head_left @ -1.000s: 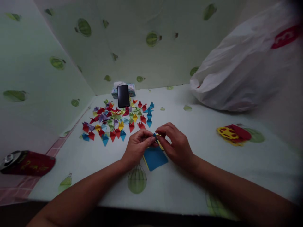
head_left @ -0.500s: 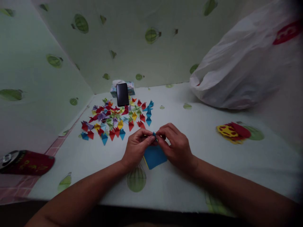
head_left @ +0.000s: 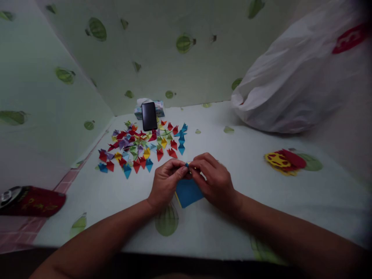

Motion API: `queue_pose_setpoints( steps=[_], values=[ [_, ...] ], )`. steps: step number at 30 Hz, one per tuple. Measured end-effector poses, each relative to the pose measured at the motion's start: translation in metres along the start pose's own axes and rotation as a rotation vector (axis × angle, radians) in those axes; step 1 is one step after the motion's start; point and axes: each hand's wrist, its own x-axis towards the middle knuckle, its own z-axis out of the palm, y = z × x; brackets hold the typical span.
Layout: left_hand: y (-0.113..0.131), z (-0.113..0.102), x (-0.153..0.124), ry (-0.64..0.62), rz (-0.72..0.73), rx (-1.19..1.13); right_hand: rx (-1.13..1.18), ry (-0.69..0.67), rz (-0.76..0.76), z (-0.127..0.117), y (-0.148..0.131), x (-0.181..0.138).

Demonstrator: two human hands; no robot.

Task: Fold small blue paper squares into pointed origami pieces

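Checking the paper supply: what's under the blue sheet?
A yellow edge shows at the left of the blue sheet. Anything else beneath is covered. The right hand partly hides the sheet.

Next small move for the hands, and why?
Probably have the right hand press the small blue paper while the left hand steadies it: both hands' fingertips meet on it, and folded paper pieces lie beyond. Its creases are too small to make out.
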Motion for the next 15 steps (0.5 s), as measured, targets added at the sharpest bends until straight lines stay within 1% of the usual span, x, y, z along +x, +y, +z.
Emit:
queue_pose_setpoints(
  steps=[9, 15],
  values=[
    [0.0012, -0.0004, 0.0015, 0.017, 0.027, -0.010, 0.087, 0.020, 0.024, 0.0017, -0.0017, -0.0012],
    [0.0014, -0.0010, 0.0044, 0.028, 0.009, -0.014, 0.182, -0.002, 0.115, -0.0001, -0.0013, 0.0001]
  ],
)
